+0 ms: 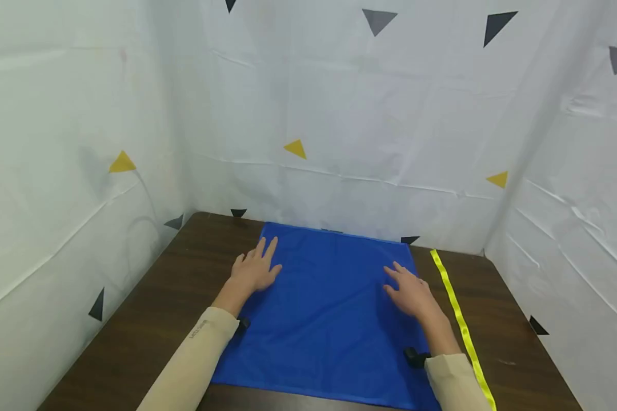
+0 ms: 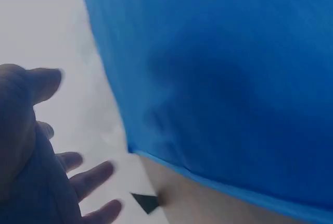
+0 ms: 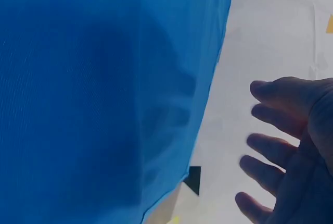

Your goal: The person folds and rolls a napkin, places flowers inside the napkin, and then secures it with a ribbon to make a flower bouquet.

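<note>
A blue cloth (image 1: 329,308) lies spread over the middle of a dark wooden table, with faint creases across it. Over its left edge is my left hand (image 1: 254,269), fingers spread and holding nothing. My right hand (image 1: 408,291) hovers over the right edge, its fingers extended and apart, also without anything in them. In the left wrist view the hand (image 2: 41,156) stays off the cloth (image 2: 234,78), and its shadow falls on the fabric. The right wrist view likewise shows a gap between the fingers (image 3: 270,151) and the cloth (image 3: 93,104), with a hand shadow there.
A yellow ribbon (image 1: 457,311) runs lengthwise along the table (image 1: 149,319), to the right of the cloth. White sheets (image 1: 339,103) with black, grey and yellow triangles hang behind the table and on both sides. Each wrist carries a small black camera (image 1: 415,358).
</note>
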Available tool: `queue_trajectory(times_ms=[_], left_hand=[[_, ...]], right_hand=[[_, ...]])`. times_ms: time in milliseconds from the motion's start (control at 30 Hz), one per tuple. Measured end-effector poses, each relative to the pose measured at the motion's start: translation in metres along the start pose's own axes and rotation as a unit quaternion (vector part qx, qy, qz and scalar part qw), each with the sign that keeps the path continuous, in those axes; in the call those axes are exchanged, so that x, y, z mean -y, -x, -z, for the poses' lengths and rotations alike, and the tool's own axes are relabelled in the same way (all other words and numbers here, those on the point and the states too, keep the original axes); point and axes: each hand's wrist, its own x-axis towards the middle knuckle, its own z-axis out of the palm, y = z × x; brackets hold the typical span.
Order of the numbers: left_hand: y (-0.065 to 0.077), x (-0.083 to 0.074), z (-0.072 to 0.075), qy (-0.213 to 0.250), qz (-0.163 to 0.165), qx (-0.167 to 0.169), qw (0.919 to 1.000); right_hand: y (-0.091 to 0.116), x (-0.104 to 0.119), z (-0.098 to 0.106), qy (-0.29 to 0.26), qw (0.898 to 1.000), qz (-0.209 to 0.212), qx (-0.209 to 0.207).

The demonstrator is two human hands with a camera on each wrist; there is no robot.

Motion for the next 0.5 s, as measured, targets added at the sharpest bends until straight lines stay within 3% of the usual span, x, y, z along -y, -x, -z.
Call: queue_trajectory(times_ms=[233, 500], left_hand=[[0.005, -0.049, 0.004, 0.003, -0.05, -0.007, 0.9987], [0.014, -0.09, -0.005, 0.025, -0.081, 0.05, 0.9951]], right_hand=[[0.02, -0.018, 0.012, -0.04, 0.998, -0.05, 0.001], [0.039, -0.044, 0.025, -0.031, 0.995, -0.088, 0.035]])
